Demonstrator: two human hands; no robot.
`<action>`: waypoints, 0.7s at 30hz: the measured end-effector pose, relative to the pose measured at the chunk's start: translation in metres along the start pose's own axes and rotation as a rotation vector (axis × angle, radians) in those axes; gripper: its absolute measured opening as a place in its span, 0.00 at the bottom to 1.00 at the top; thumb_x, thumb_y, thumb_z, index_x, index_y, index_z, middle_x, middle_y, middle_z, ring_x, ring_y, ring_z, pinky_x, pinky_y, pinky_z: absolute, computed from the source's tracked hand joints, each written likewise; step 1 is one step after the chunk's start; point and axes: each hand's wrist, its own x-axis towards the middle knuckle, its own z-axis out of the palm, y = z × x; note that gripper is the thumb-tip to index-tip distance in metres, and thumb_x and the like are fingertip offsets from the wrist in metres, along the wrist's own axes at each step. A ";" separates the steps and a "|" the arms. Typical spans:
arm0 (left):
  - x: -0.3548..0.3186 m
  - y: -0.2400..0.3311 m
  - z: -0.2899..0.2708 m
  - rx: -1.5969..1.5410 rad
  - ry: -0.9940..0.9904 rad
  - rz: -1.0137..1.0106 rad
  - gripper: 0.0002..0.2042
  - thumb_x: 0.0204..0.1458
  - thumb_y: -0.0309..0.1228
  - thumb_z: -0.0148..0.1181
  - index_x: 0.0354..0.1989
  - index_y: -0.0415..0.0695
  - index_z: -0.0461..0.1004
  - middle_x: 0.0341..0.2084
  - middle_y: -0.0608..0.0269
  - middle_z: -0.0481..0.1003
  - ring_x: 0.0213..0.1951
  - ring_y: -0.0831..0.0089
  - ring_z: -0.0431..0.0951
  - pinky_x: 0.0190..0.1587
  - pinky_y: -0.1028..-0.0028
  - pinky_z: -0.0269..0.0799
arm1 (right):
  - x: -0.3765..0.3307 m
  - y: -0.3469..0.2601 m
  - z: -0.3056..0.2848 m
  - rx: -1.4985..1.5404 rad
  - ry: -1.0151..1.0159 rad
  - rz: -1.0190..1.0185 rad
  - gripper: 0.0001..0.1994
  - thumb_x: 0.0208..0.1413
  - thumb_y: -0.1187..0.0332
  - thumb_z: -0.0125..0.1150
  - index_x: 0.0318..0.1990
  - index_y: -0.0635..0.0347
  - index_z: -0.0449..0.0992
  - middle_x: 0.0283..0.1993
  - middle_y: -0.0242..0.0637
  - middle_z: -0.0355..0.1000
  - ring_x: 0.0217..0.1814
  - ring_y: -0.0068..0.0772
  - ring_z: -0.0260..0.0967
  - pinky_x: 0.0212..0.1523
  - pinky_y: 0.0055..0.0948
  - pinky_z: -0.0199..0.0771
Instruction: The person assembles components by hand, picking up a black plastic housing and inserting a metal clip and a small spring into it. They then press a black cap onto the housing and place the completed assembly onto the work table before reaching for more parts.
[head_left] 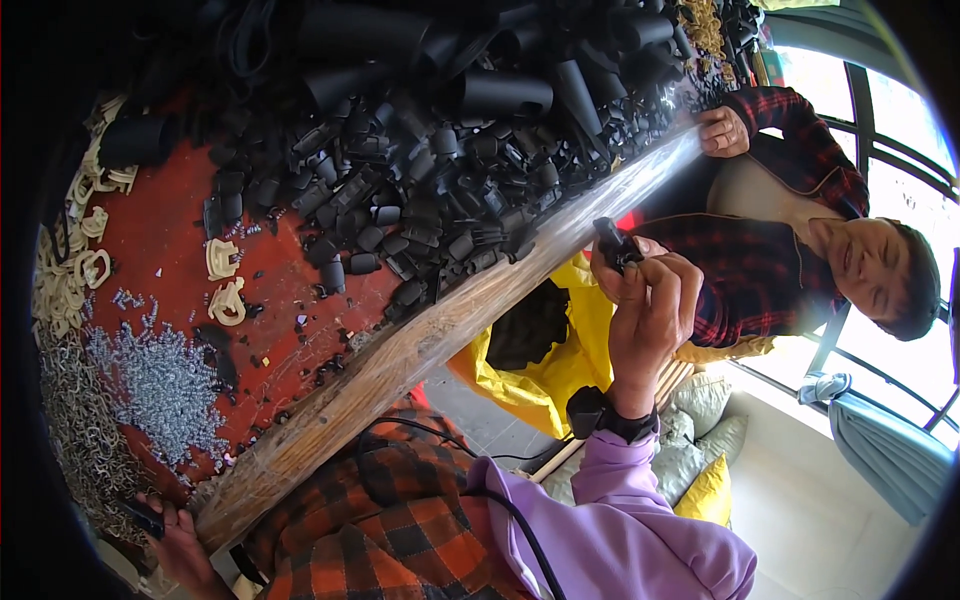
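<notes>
Pinching a short black plastic fitting (612, 240) between thumb and fingers, the right hand (643, 285) is hanging to the right of the long, film-wrapped wooden edge (400, 355) of the red tabletop (150, 235). The fitting's long axis is slanting up and left out of the grasp, its free end pointing toward the wide, loose heap of matt black plastic parts (400, 215). That heap is lying across the wooden edge, with the right hand clearly the nearer one. Well apart at the lower left, the left hand (180, 545) is clasping a dark, narrow object (145, 518) whose exact form cannot be told. It is slanting up and left too, its outer end lying toward the pile of thin, curved metal pieces (75, 440); small silvery-grey metal pieces (165, 385) are lying farther up the tabletop.
</notes>
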 end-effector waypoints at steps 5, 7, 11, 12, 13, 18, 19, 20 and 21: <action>-0.002 0.000 -0.001 -0.043 0.023 0.003 0.22 0.50 0.23 0.28 0.56 0.39 0.41 0.45 0.55 0.53 0.50 0.65 0.54 0.54 0.59 0.46 | -0.003 0.001 0.002 0.009 0.012 0.024 0.02 0.43 0.79 0.51 0.26 0.65 0.65 0.28 0.42 0.61 0.30 0.38 0.63 0.31 0.28 0.64; -0.002 -0.001 -0.001 -0.060 0.010 0.001 0.22 0.50 0.23 0.29 0.56 0.39 0.41 0.46 0.55 0.52 0.51 0.65 0.53 0.55 0.58 0.45 | -0.005 0.002 0.001 0.012 -0.011 0.039 0.03 0.42 0.80 0.52 0.26 0.65 0.65 0.29 0.40 0.62 0.31 0.34 0.62 0.31 0.25 0.63; -0.004 -0.002 -0.006 -0.086 0.020 0.001 0.22 0.49 0.23 0.29 0.56 0.39 0.41 0.46 0.55 0.52 0.51 0.65 0.53 0.55 0.56 0.44 | -0.005 0.000 0.003 0.211 0.035 0.204 0.05 0.41 0.80 0.55 0.26 0.65 0.65 0.29 0.36 0.61 0.31 0.27 0.62 0.30 0.20 0.62; -0.003 -0.001 -0.004 -0.086 0.030 0.004 0.22 0.49 0.23 0.29 0.56 0.39 0.41 0.46 0.55 0.51 0.51 0.65 0.53 0.55 0.56 0.44 | -0.006 0.000 0.005 0.318 0.067 0.286 0.06 0.41 0.80 0.56 0.26 0.65 0.65 0.29 0.35 0.61 0.32 0.24 0.61 0.30 0.18 0.62; -0.002 0.000 -0.002 -0.083 0.030 0.003 0.22 0.49 0.23 0.29 0.56 0.39 0.41 0.46 0.55 0.51 0.51 0.65 0.53 0.55 0.56 0.44 | -0.006 0.000 0.006 0.320 0.067 0.288 0.06 0.41 0.80 0.56 0.26 0.65 0.65 0.29 0.35 0.61 0.32 0.24 0.61 0.30 0.18 0.62; -0.002 0.001 0.002 -0.116 0.052 0.013 0.21 0.50 0.24 0.28 0.55 0.39 0.42 0.45 0.55 0.52 0.49 0.66 0.54 0.55 0.55 0.43 | -0.003 0.000 0.006 0.461 0.087 0.457 0.10 0.37 0.78 0.62 0.25 0.65 0.65 0.30 0.30 0.58 0.22 0.12 0.55 0.19 0.11 0.57; -0.002 0.000 0.002 -0.123 0.069 0.013 0.21 0.50 0.24 0.28 0.55 0.39 0.43 0.44 0.55 0.52 0.49 0.66 0.54 0.55 0.55 0.42 | -0.001 0.001 0.005 0.480 0.076 0.464 0.10 0.37 0.78 0.62 0.25 0.65 0.65 0.30 0.30 0.57 0.21 0.11 0.54 0.19 0.11 0.57; -0.002 0.000 0.001 -0.128 0.086 0.013 0.21 0.50 0.24 0.28 0.55 0.38 0.43 0.44 0.55 0.52 0.49 0.66 0.54 0.55 0.55 0.42 | 0.000 0.001 0.005 0.498 0.067 0.471 0.10 0.37 0.77 0.63 0.25 0.65 0.65 0.30 0.29 0.56 0.20 0.10 0.54 0.19 0.10 0.57; -0.001 0.001 0.000 -0.126 0.081 0.012 0.21 0.50 0.24 0.28 0.55 0.38 0.43 0.44 0.55 0.52 0.49 0.66 0.54 0.55 0.55 0.42 | 0.000 0.002 0.005 0.498 0.072 0.473 0.10 0.37 0.77 0.63 0.25 0.65 0.65 0.30 0.29 0.56 0.20 0.10 0.54 0.19 0.10 0.57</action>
